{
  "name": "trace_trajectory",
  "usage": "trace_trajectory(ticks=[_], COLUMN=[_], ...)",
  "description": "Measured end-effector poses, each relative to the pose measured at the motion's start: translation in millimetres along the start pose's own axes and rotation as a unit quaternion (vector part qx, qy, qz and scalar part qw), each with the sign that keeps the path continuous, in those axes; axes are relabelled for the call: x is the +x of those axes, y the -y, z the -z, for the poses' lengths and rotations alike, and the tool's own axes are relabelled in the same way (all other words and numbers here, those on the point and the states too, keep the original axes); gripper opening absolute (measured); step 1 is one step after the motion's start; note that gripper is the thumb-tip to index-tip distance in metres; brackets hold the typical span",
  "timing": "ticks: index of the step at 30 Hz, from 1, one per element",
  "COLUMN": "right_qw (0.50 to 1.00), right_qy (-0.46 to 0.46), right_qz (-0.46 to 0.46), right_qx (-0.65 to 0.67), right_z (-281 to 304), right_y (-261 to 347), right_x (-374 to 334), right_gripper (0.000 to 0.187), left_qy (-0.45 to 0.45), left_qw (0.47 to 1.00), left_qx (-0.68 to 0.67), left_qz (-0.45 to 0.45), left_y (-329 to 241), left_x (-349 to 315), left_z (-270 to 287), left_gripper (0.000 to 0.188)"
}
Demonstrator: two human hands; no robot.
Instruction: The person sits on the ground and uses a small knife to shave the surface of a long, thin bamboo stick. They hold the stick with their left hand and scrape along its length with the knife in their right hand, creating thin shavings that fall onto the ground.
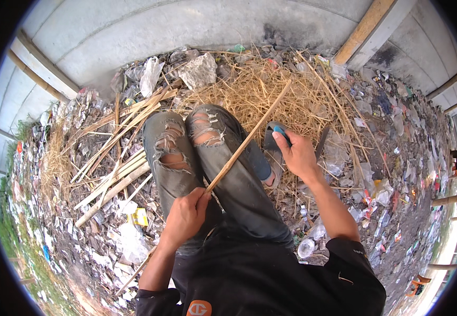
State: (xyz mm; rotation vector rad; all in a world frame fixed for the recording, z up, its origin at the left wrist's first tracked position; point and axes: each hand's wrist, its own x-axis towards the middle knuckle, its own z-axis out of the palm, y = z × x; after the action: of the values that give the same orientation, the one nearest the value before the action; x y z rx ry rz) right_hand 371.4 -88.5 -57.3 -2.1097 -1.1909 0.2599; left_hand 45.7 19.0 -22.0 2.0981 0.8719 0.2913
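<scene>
My left hand (185, 217) is closed round the lower part of a long, thin bamboo strip (250, 136). The strip slants up and to the right across my knees, and a thinner piece (140, 269) shows below my left wrist. My right hand (300, 158) is closed on a dark object with a blue part (280, 130), just right of the strip and apart from it. Its kind is not plain, as my fingers hide much of it. A dark, blade-like piece (322, 143) shows beyond that hand; whether the two join, I cannot tell.
Several split bamboo strips (113, 138) lie left of my bent knees, in torn trousers (171, 142). Dry straw-like shavings (239, 87) heap up ahead. Plastic litter (133, 243) covers the ground all round. A grey panel wall (186, 29) with posts (368, 31) stands at the far side.
</scene>
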Motion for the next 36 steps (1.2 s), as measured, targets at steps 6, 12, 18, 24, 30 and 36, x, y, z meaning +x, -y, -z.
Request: trace_trajectory(ticks=[6, 12, 18, 24, 30, 36], right_qw=[0.987, 0.990, 0.990, 0.993, 0.992, 0.979], right_qy=[0.132, 0.108, 0.113, -0.008, 0.100, 0.137], right_qz=[0.090, 0.082, 0.075, -0.091, 0.062, 0.140], right_qx=[-0.028, -0.025, -0.040, -0.070, -0.045, -0.050], right_z=[-27.4, -44.0, -41.1, 2.7, -9.2, -40.8], right_y=[60.7, 57.8, 51.6, -55.2, 24.9, 54.4], right_x=[-43.7, -41.5, -33.8, 28.5, -24.3, -43.6], right_gripper=[0.062, 0.062, 0.061, 0.062, 0.057, 0.057], left_qy=[-0.001, 0.003, -0.003, 0.011, 0.008, 0.014], left_qw=[1.000, 1.000, 1.000, 0.999, 1.000, 1.000], left_qx=[0.008, 0.013, 0.012, 0.021, 0.019, 0.017], left_qz=[-0.005, 0.003, 0.003, 0.025, 0.018, 0.014], left_y=[-6.0, -9.3, -11.0, -2.1, -4.4, -4.4], left_x=[17.4, 20.3, 16.0, -18.4, -10.3, -7.1], left_z=[-8.9, -9.5, -8.0, 16.5, 5.2, 9.1], left_gripper=[0.024, 0.023, 0.020, 0.020, 0.017, 0.016])
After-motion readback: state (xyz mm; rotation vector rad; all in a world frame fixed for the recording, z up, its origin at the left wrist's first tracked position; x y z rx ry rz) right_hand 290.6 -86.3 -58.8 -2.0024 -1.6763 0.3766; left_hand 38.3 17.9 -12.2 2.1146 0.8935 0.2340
